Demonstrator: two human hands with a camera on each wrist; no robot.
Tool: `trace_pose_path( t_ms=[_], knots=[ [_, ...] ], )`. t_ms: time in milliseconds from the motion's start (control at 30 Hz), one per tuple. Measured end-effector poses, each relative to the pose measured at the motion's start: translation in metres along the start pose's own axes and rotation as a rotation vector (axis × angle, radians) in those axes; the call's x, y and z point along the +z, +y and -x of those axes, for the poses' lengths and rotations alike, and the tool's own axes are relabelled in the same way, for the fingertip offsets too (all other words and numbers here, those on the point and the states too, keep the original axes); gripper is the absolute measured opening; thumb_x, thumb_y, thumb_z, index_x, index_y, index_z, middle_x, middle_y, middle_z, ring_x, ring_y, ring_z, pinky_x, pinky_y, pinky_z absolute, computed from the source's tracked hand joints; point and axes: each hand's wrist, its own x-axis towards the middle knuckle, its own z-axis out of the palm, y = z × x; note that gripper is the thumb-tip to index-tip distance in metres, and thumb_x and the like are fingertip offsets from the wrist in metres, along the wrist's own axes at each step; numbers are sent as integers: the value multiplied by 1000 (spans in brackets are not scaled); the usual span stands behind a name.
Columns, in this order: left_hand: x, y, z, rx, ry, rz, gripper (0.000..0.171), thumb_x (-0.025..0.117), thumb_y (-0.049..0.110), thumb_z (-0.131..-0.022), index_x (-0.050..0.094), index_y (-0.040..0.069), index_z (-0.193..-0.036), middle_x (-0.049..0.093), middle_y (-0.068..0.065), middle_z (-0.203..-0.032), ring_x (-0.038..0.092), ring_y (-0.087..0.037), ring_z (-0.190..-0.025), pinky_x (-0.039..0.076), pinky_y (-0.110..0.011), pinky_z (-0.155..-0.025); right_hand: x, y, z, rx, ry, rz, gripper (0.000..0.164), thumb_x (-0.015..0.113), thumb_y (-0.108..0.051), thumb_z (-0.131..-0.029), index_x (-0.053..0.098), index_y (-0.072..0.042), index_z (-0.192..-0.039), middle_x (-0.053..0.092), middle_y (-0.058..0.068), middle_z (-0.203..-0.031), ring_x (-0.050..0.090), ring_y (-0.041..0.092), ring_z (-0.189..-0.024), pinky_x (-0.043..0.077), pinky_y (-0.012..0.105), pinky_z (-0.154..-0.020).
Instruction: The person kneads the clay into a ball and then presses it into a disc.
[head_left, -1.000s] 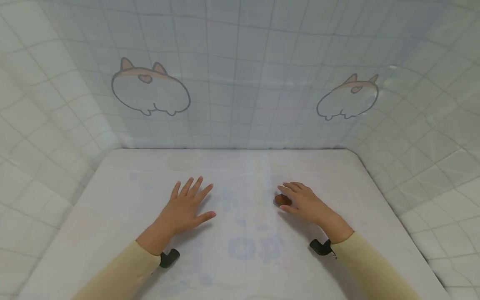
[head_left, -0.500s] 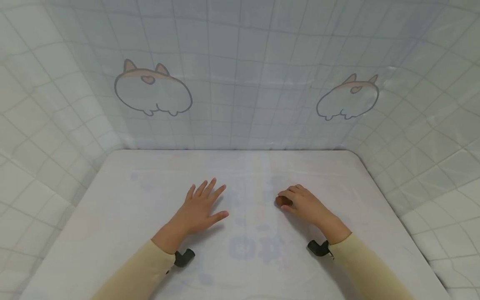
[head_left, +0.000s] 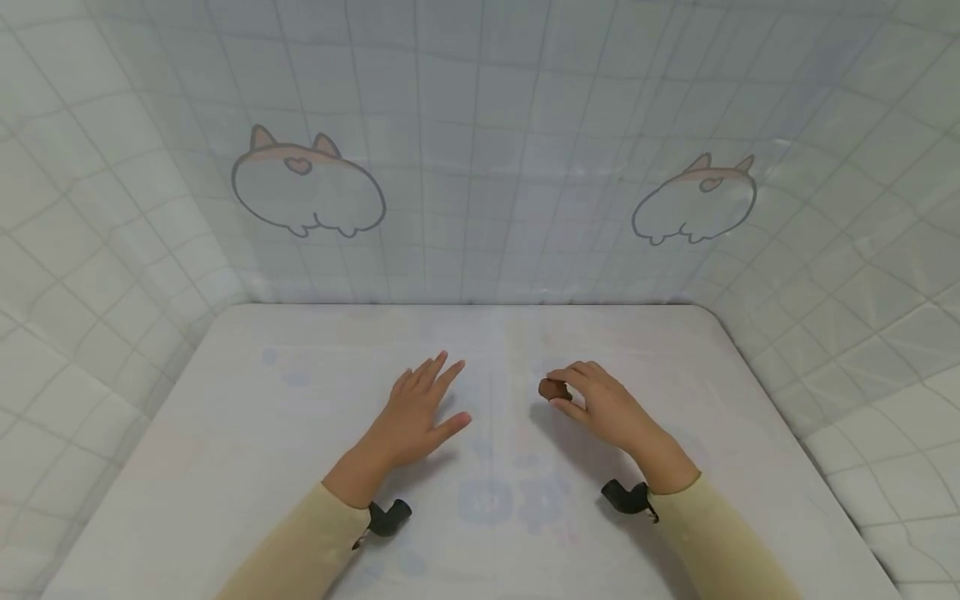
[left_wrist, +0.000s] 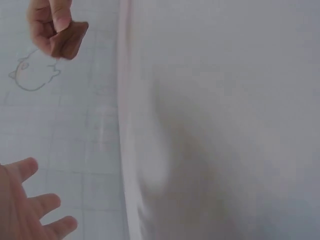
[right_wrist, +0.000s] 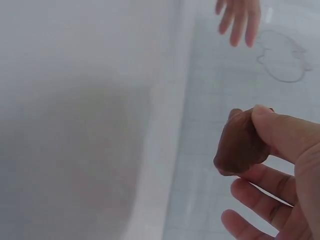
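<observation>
The brown lump (head_left: pixel 553 389) is now raised off the worktop (head_left: pixel 232 400), where it lay 1 second ago, so the pick-up looks done. The right hand (head_left: pixel 613 410) has it pinched: that grip holds the lump by 1 end. To its left, the left hand (head_left: pixel 411 422), grip wide, hovers holding nothing and has come in nearer the middle. The right wrist view shows the lump's uneven, angular sides; from the head view it looks small and plain

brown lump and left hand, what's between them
In the head view, only pale tabletop shows between the left hand and the brown lump, which the right hand pinches; no object lies there.
</observation>
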Motion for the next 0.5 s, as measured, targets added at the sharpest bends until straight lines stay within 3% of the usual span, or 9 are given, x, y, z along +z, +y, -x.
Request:
trace_pose_path(
  t_ms=[200, 500],
  knots=[
    [0, 11, -14, 36, 114, 165, 72, 40, 55, -105, 22, 13, -160, 21, -15, -164, 21, -36, -149, 16, -63, -115, -8, -13, -15, 13, 92, -83, 38, 74, -28, -93, 64, -14, -127, 64, -4, -111, 57, 16, -106, 50, 37, -87],
    [0, 25, -30, 3, 192, 417, 74, 31, 60, -104, 21, 13, -160, 21, -14, -164, 19, -34, -150, 17, -61, -116, -14, -35, -40, -39, 247, -192, 41, 77, -24, -91, 65, -12, -128, 66, -1, -113, 59, 18, -108, 51, 40, -88]
  ],
)
